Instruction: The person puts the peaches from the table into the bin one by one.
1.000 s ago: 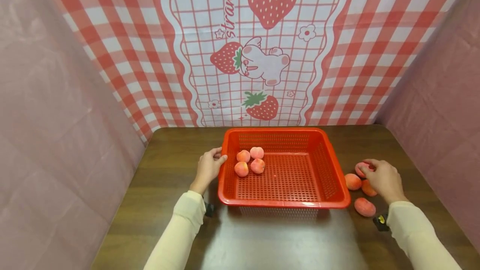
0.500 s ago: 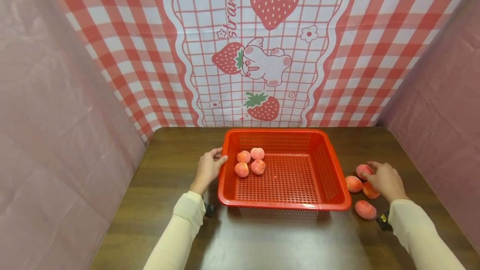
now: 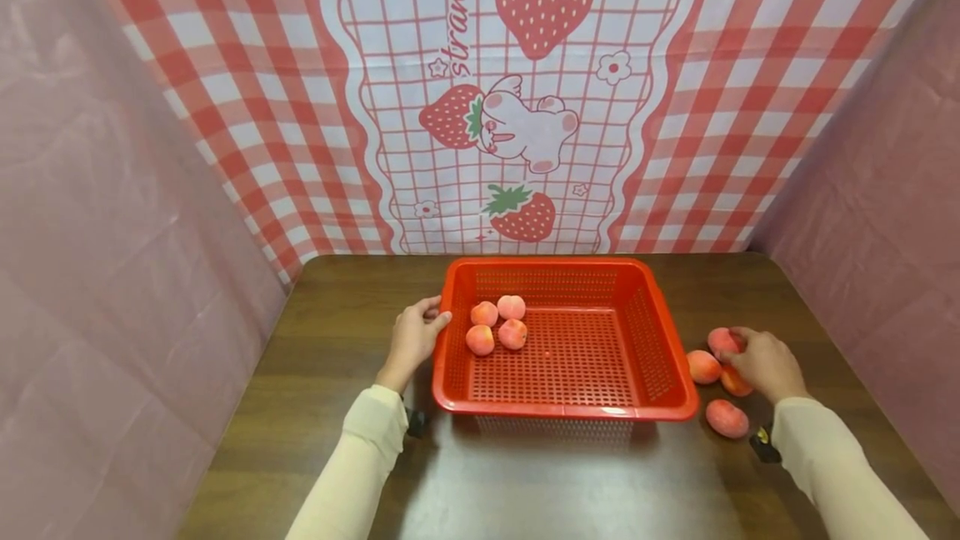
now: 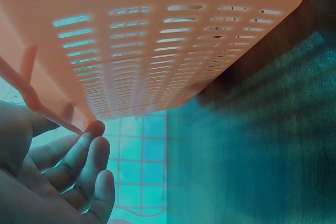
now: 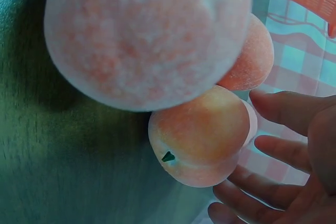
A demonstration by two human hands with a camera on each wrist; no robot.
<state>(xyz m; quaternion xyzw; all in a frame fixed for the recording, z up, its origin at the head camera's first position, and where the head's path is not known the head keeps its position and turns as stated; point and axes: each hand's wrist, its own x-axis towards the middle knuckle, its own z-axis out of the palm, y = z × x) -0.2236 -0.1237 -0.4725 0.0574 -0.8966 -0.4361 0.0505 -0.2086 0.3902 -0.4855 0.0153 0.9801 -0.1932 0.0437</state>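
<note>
A red plastic basket (image 3: 570, 411) with slotted sides stands on the table, holding several peaches (image 3: 513, 334) at its left. My left hand (image 3: 415, 336) pinches its left rim, thumb on top; in the left wrist view the bent fingers (image 4: 96, 153) meet the rim's edge. Right of the basket lies a loose cluster of peaches. My right hand (image 3: 765, 361) reaches over it, with thumb and fingers around the farthest peach (image 3: 722, 342), which still rests on the table. Nearer ones, an orange-toned peach (image 5: 199, 135) and a large pinkish peach (image 5: 147, 35), partly hide it in the right wrist view.
The wooden table (image 3: 337, 298) ends at a checked strawberry-print cloth (image 3: 517, 132) behind the basket. Pink curtains (image 3: 127, 273) hang at both sides. One peach (image 3: 727, 419) lies close to the basket's front right corner, and another peach (image 3: 703, 367) sits beside its right wall.
My right hand drew back slightly from the farthest peach, then came onto it again, thumb now lower across it. The left hand, basket and peaches stay in place.
</note>
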